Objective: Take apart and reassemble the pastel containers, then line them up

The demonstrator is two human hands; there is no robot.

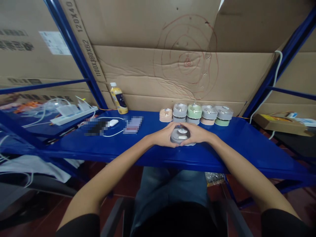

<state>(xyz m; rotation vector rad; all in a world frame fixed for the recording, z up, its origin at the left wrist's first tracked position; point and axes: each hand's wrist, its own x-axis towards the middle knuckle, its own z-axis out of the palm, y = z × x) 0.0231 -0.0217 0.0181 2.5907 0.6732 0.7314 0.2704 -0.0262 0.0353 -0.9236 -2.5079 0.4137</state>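
Gray container (181, 134) sits cupped between the person's two hands above the front part of the blue table (251, 141); whether its base touches the tabletop I cannot tell. From the left, a white power strip (74, 115) with plugs lies on the neighboring surface, cables trailing from it. On the blue table come a dark pixelated item (97, 127), a small white case (113, 122) just beside it, and a yellow bottle (118, 98) standing upright near the cardboard wall (128, 72). Next is a pixelated purple item (133, 125), lying flat. Left hand (164, 135) wraps the container's left side, fingers curved round the far edge and thumb along the near edge. Behind the hands runs a row: a single pink container (165, 115), then a gray-on-gray stack (180, 111), a green-on-gray stack (194, 112), a gray-on-pink stack (209, 114) and a gray-on-green stack (223, 115). Right hand (196, 133) presses the container's right side the same way, fingers bent behind, thumb in front. Farther right, beyond the blue post, lies an open cardboard box (283, 125)
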